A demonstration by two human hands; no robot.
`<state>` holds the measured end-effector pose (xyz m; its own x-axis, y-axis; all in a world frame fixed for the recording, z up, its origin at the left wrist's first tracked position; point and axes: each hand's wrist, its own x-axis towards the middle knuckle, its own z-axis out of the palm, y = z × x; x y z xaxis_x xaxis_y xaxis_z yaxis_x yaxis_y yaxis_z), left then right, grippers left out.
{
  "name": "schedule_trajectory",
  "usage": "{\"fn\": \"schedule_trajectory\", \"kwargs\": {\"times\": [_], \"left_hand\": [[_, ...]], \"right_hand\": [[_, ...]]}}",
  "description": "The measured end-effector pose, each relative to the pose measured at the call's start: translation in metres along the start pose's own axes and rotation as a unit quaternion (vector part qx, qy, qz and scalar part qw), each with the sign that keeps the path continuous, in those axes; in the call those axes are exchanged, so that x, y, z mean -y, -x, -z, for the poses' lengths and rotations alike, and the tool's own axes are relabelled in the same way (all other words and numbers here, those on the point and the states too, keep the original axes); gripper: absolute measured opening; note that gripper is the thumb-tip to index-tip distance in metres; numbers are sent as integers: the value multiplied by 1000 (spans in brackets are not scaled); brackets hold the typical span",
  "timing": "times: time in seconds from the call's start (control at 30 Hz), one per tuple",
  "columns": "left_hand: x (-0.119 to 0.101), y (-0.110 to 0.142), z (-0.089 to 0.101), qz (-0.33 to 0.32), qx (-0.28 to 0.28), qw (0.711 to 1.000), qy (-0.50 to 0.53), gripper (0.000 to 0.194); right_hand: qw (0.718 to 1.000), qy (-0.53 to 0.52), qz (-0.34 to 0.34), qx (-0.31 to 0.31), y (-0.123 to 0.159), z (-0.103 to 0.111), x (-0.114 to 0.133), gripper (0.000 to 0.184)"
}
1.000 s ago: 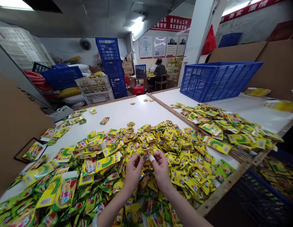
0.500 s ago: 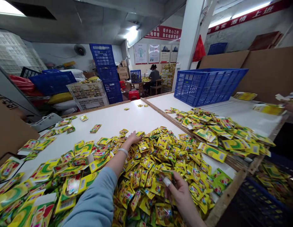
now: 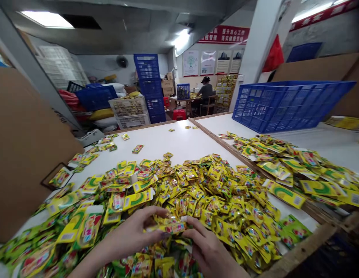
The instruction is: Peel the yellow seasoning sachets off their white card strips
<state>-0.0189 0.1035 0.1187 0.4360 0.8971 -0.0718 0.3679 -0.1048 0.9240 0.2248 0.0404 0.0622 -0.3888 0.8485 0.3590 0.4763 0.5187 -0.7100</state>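
Small yellow sachets (image 3: 170, 227) with red and blue print are gripped in my left hand (image 3: 138, 227), its thumb and fingers curled around them. Close by on the right, my right hand (image 3: 206, 247) has its fingers bent; a white wrap covers one fingertip, which meets the right end of the sachets. A pale flap and green-yellow packaging show beneath its fingers, but what it holds is mostly hidden. Both hands are above a large heap of yellow sachets (image 3: 222, 193). Flat yellow-green cartons (image 3: 89, 227), some with open white flaps, lie left of my left hand.
More cartons (image 3: 283, 170) lie across the wooden divider (image 3: 225, 145) to the right, before a blue crate (image 3: 289, 106). A cardboard sheet (image 3: 28, 154) stands at the left. Behind the white table (image 3: 159, 139) are stacked crates (image 3: 150, 88) and a seated person (image 3: 206, 92).
My left hand has come back from the far side of the heap, now with sachets. My right hand is now beside it. The view has turned left.
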Motion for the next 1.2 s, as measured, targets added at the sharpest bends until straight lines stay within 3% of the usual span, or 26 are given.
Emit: {"fn": "schedule_trajectory", "kwargs": {"times": [0.07, 0.13, 0.2, 0.27, 0.33, 0.4, 0.53, 0.6, 0.7, 0.77, 0.9, 1.0, 1.07, 1.2], "left_hand": [[15, 33, 0, 6, -26, 995, 98, 73], [30, 57, -15, 9, -59, 981, 185, 85], [46, 73, -40, 48, -103, 955, 275, 77], [58, 83, -62, 90, -181, 908, 367, 60], [63, 92, -72, 115, -259, 869, 406, 50], [62, 99, -71, 125, -280, 860, 407, 46], [47, 106, -66, 140, -163, 896, 388, 45], [43, 108, -70, 140, -108, 913, 367, 42], [46, 109, -79, 131, -92, 924, 348, 43], [49, 110, -82, 121, -87, 926, 346, 45], [50, 110, -79, 127, -40, 941, 311, 48], [44, 108, -76, 136, -7, 961, 239, 35], [41, 107, -76, 140, 2, 965, 220, 31], [42, 109, -78, 127, -15, 966, 226, 36]], "right_hand": [[989, -141, -47, -23, -2, -25, 11, 28], [935, -324, -142, -6, -1, -52, 24, 24], [858, -462, -221, 44, 1, -73, 35, 27], [820, -513, -242, 76, 2, -80, 41, 30], [832, -505, -225, 45, -2, -73, 43, 28], [850, -484, -209, -11, -10, -59, 46, 25], [871, -463, -159, -34, -33, -43, 67, 13], [901, -422, -96, -29, -42, -47, 80, 9], [960, -279, 22, -6, -48, -49, 89, 14], [980, -179, 67, 56, -48, -43, 89, 22], [975, -37, 43, 214, -47, -22, 91, 39], [956, -36, 43, 288, -46, -16, 95, 43], [954, -71, 43, 288, -43, -17, 96, 47], [979, -68, 24, 189, -30, -22, 88, 54]]}}
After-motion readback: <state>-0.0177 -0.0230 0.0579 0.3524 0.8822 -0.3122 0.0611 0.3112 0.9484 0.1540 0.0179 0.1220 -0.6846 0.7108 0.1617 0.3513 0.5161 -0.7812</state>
